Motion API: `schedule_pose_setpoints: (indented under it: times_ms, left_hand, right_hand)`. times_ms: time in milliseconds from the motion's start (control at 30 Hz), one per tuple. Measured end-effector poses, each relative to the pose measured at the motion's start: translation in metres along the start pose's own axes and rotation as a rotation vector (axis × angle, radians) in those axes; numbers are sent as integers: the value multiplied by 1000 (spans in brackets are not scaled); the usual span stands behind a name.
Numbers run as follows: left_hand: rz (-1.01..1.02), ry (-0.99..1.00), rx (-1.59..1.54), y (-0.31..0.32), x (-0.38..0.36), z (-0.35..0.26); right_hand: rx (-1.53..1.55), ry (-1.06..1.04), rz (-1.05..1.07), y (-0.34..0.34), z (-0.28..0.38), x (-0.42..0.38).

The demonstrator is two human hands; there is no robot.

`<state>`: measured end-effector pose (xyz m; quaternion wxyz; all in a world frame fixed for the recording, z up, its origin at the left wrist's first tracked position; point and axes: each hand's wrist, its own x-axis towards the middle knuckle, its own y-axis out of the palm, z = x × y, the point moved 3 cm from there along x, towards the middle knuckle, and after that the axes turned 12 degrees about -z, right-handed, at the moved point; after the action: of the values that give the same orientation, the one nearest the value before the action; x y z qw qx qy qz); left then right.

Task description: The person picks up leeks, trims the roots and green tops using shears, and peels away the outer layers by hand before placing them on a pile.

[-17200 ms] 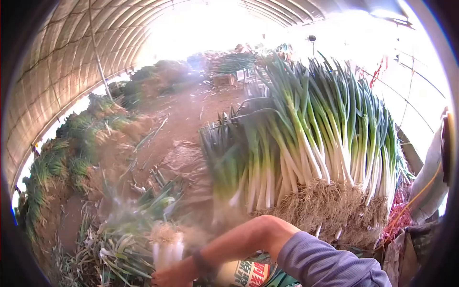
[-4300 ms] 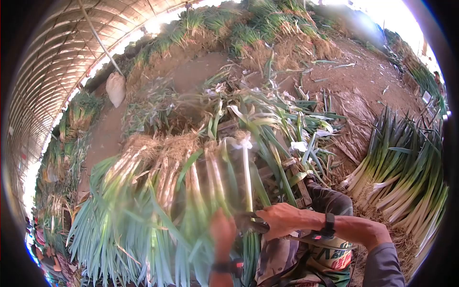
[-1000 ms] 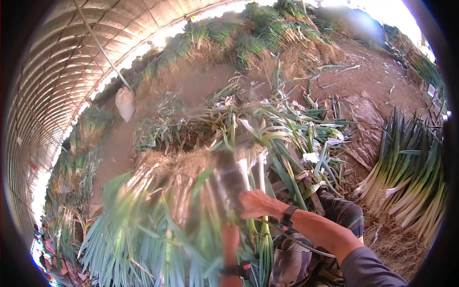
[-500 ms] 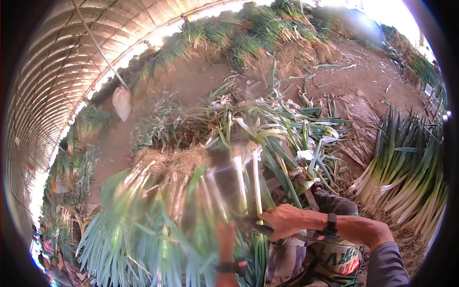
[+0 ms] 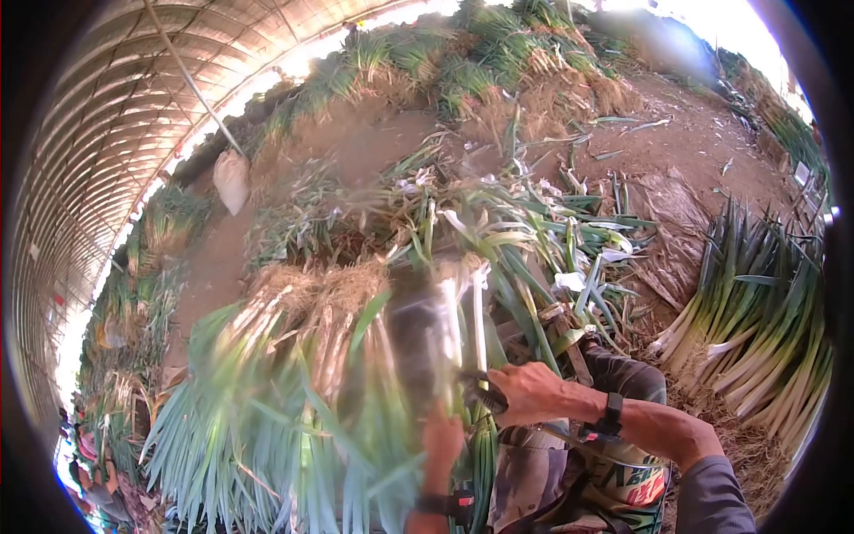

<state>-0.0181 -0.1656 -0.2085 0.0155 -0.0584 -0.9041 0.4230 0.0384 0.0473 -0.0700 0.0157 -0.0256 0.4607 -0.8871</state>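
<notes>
My right hand (image 5: 531, 393) is closed around a dark hand tool (image 5: 483, 390), its short end pointing left; its exact kind is unclear. Left of it, my left hand (image 5: 442, 438), smeared by motion, is wrapped around a long green onion (image 5: 442, 356) whose blurred pale stalk rises in front of the tool. A cleaned white onion stalk (image 5: 479, 320) stands just behind the tool. Beside my left hand lies a thick heap of unpeeled green onions (image 5: 329, 347), roots away from me and green leaves towards me.
Stripped leaves (image 5: 551, 231) are piled ahead on the soil. At right, a bundle of cleaned green onions (image 5: 756, 311) rests by a brown sheet (image 5: 663, 222). A printed bucket (image 5: 636, 481) is by my leg. A white sack (image 5: 232, 182) hangs from a pole; more onion heaps (image 5: 480, 71) line the back.
My left hand has moved right with the onion, bringing its stalk close to the tool. My right hand and the tool have shifted slightly up and left.
</notes>
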Motion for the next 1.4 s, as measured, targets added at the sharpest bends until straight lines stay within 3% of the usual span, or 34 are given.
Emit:
schedule_pose_setpoints:
  times_ms: [33,133,167,267,467,567,667,867,967,1067,1267,1367,1400]
  left_hand:
    - [62,16,3,-2,-6,-8]
    - [-158,437,137,-17,-14,4]
    - [-276,574,169,-8,-3,51]
    - [-432,237,238,-56,3,59]
    - [-429,148,303,-52,21,69]
    - [-360,58,213,-50,24,58]
    - [-274,41,228,-35,31,66]
    - [-288,129,282,-27,37,63]
    - [-163,-40,259,-11,50,69]
    - [-197,-6,104,-10,53,76]
    - [-268,171,193,-5,50,76]
    - [-124,-37,140,-21,47,47]
    - [-144,-22,167,-19,48,46]
  right_hand:
    - [15,-4,-4,-4,3,2]
    - [27,-13,39,-4,13,2]
    - [46,5,49,1,15,0]
    - [90,1,152,9,25,-6]
    - [197,-126,245,22,53,-21]
    - [98,-161,238,42,44,-22]
    - [55,-99,255,43,42,-18]
    - [50,-85,331,32,38,-22]
    - [69,-131,270,32,35,-25]
    - [54,-150,172,43,23,-25]
    - [29,-19,123,48,18,12]
    - [47,-61,43,50,14,32]
    - [39,-64,39,55,8,39]
